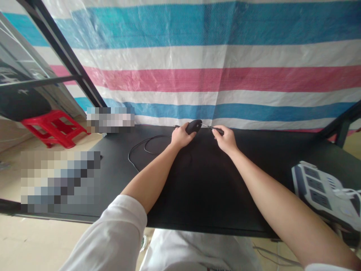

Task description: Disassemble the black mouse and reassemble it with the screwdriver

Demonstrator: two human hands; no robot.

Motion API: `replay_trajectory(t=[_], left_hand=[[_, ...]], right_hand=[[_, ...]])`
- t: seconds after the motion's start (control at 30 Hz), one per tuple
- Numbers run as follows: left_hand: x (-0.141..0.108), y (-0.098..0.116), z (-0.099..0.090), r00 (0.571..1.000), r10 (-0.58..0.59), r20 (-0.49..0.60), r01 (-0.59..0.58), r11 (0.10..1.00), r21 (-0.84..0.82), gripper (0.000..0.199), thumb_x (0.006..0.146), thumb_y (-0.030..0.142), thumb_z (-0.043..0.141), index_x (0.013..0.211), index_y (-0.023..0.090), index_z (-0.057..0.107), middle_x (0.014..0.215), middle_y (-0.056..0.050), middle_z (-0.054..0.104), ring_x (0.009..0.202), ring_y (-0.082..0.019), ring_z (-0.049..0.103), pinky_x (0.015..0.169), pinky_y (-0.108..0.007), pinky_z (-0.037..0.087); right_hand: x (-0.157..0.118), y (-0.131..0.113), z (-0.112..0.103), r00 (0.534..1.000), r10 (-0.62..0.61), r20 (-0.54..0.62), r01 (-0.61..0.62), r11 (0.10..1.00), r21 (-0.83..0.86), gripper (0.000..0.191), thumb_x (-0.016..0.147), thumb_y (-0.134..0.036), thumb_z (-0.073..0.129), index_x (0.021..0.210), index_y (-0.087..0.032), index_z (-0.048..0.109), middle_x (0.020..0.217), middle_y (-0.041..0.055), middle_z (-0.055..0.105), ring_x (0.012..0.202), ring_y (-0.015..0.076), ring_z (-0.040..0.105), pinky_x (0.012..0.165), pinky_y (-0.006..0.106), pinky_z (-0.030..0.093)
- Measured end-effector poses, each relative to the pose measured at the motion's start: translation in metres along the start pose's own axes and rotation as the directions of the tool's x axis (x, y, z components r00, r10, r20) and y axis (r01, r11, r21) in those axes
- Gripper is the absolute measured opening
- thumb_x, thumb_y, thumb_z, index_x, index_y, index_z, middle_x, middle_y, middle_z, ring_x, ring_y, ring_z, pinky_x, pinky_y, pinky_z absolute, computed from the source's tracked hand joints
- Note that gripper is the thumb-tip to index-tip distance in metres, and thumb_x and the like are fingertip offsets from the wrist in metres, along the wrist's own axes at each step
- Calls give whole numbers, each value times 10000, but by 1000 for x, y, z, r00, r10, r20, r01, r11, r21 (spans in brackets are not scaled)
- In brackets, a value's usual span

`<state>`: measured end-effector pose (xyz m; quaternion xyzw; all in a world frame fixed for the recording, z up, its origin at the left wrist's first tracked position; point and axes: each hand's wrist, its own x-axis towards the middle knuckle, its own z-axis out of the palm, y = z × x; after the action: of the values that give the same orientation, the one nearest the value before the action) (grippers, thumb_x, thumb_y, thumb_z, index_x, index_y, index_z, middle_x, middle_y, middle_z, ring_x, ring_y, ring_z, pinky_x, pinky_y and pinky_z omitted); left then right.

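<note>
- Head view, the only one: in the left hand [181,136], clamped between thumb and fingers, a black device [193,128], probably a computer mouse, close to the far edge of the black table [208,184], seemingly raised above the top.
- In the right hand [226,139], just to the right and closed also: a thin screwdriver [212,128], gripped by its dark handle, metal shaft pointing left toward the device.
- Step in hand, by judgement: working with the tip at one small place on the device, perhaps a screw.
- For the next move, by judgement: necessary to keep the device firm, to hold the shaft straight in line, and to turn gently, without slipping.
- On the table to the left, a thin black cable [129,154] in loose loops, seemingly from the device; partly hidden by the left forearm [158,175].
- At the tip, cannot tell touching from a narrow gap. On the device, a pale spot, too small for naming as screw or hole. Behind the fingers, much of device and handle hidden.
- To the near right, a white power strip [328,188], with a white lead [348,192] cut off at the edge. On the left, two squared-out patches [60,180], contents unreadable.
</note>
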<state>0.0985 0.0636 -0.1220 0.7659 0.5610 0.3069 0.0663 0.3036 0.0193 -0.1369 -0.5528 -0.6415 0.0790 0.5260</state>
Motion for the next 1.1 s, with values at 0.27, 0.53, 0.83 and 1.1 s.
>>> replay_trajectory(t=[0.27, 0.53, 0.83, 1.1], left_hand=[[0, -1, 0, 1000, 8, -7, -8, 1000, -16, 517, 803, 485, 635, 1246, 220, 647, 1040, -101, 744, 1041, -307, 684, 929, -384, 522], [0, -2, 1, 1000, 23, -4, -23, 1000, -9, 481, 809, 484, 620, 1216, 230, 656, 1009, -86, 744, 1016, -299, 688, 916, -375, 521], [1, -3, 1, 1000, 16, 3, -15, 999, -29, 503, 803, 489, 630, 1227, 219, 651, 1026, -89, 746, 1023, -289, 687, 908, -359, 522], [1, -3, 2, 999, 31, 6, -31, 999, -27, 569, 823, 479, 627, 1313, 189, 610, 1128, -100, 731, 1081, -283, 672, 949, -351, 505]], right_hand=[[-2, -1, 2, 996, 82, 44, -81, 996, -30, 581, 898, -665, 352, 680, -202, 629, 542, 37, 602, 619, 208, 627, 607, 295, 452], [-1, -4, -1, 998, -46, 37, 51, 987, -152, 393, 904, -463, 436, 800, -193, 702, 830, 111, 754, 812, 258, 693, 742, 338, 496], [-2, -5, -1, 998, -67, 0, 66, 992, -111, 293, 839, -384, 557, 917, -177, 748, 915, 102, 770, 872, 266, 716, 825, 375, 538], [1, 3, -4, 1000, 20, 20, -22, 998, 67, 324, 796, -423, 587, 928, -164, 732, 811, 71, 735, 777, 235, 687, 777, 364, 527]])
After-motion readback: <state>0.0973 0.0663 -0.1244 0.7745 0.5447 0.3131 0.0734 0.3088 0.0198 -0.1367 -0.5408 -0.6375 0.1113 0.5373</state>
